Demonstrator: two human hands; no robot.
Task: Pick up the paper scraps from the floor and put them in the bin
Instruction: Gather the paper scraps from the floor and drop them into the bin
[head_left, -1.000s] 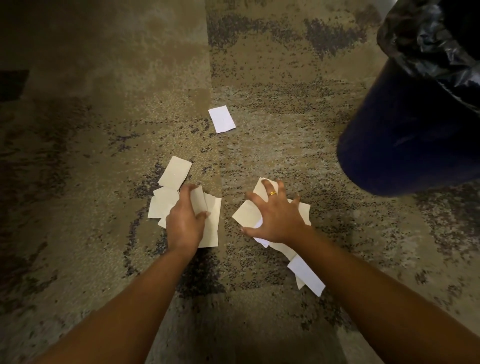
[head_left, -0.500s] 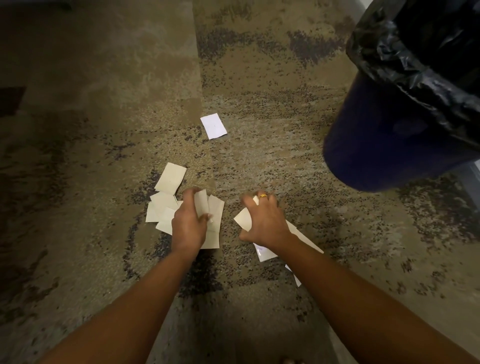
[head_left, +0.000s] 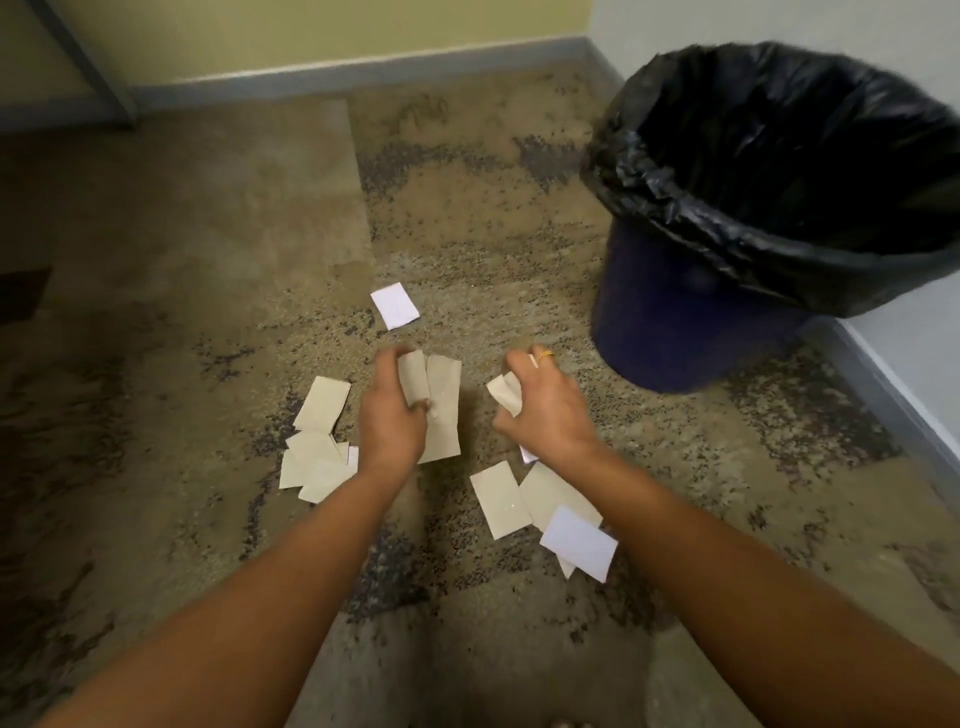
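Observation:
My left hand (head_left: 390, 415) is closed on beige paper scraps (head_left: 440, 405) and held a little above the carpet. My right hand (head_left: 545, 410), with a ring on one finger, grips a crumpled beige scrap (head_left: 506, 392). Several beige scraps (head_left: 317, 447) lie on the floor left of my left hand. More scraps (head_left: 501, 499) and a white one (head_left: 577, 540) lie under my right forearm. A single white scrap (head_left: 395, 305) lies farther ahead. The dark blue bin (head_left: 675, 322) with a black liner stands at the right, its mouth open.
Mottled brown carpet (head_left: 208, 234) covers the floor. A yellow wall with a grey skirting board (head_left: 363, 67) runs across the back, and a white wall (head_left: 914, 332) closes the right side behind the bin. A grey furniture leg (head_left: 88, 67) stands at back left.
Both hands have closed on scraps and lifted off the floor, leaving other scraps behind. The view has risen, and the bin and walls are now in sight.

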